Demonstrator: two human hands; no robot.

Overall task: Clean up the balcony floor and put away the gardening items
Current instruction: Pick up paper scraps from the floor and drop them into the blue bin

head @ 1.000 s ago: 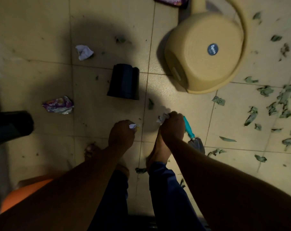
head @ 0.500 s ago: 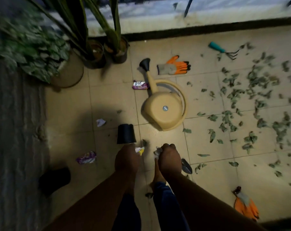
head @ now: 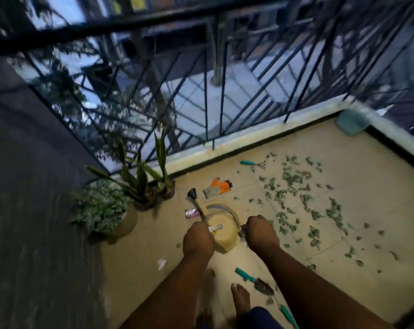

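Left hand (head: pixel 197 241) curled into a fist, fingers clamped on a small white and yellow scrap (head: pixel 213 230) peeking out at the thumb side. Right hand (head: pixel 260 233) also fisted, fingers closed round something pale and crumpled, too dim to name. Both held out in front at about the same height, above a tan watering can (head: pixel 222 231) lying on the floor (head: pixel 355 148).

Spread outward from there: a purple wrapper (head: pixel 193 213) just beside the can's spout, a white paper scrap (head: pixel 162 263) on the floor below the left hand, an orange glove (head: pixel 216 187) past the can. Trowel (head: pixel 254 281) near the bare foot, below the right forearm, long axis running from upper left handle to lower right blade. Probably the right hand's pick, being nearer. Hand rake (head: pixel 252 163) well apart, by the railing (head: pixel 215 96). Leaves (head: pixel 296 181) scattered across the right half of the floor. 3 potted plants (head: pixel 120 205) in the left corner.
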